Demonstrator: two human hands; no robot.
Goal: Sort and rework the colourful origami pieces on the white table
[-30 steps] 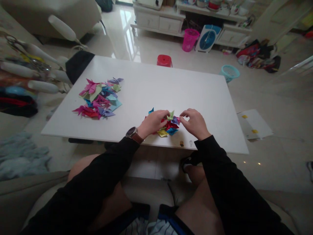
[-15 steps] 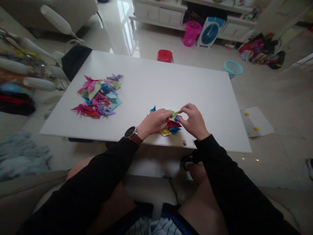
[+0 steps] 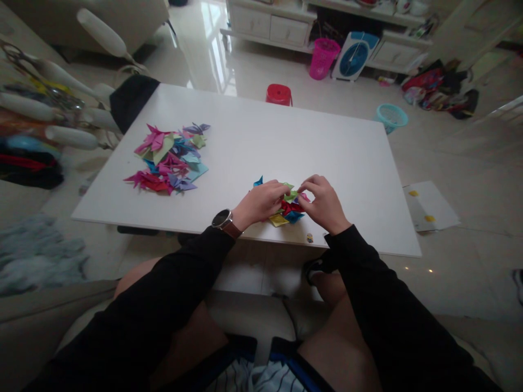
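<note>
A small heap of coloured folded paper pieces (image 3: pixel 286 214) lies near the front edge of the white table (image 3: pixel 286 141). My left hand (image 3: pixel 261 202) and my right hand (image 3: pixel 322 203) rest on this heap, fingers curled. Between their fingertips they pinch a small green folded paper piece (image 3: pixel 290 195). A watch sits on my left wrist. A larger pile of folded paper shapes (image 3: pixel 169 159), pink, purple, blue and green, lies at the table's left side, well away from both hands.
A red stool (image 3: pixel 278 93) stands beyond the far table edge. A pink basket (image 3: pixel 322 57), a fan (image 3: pixel 353 56) and a teal basket (image 3: pixel 391 116) sit on the floor. A paper sheet (image 3: pixel 431 205) lies right of the table. A rack (image 3: pixel 53 114) stands left.
My hands have drawn slightly closer together over the small heap, still working the green piece. The view has shifted a little; the piles have not moved.
</note>
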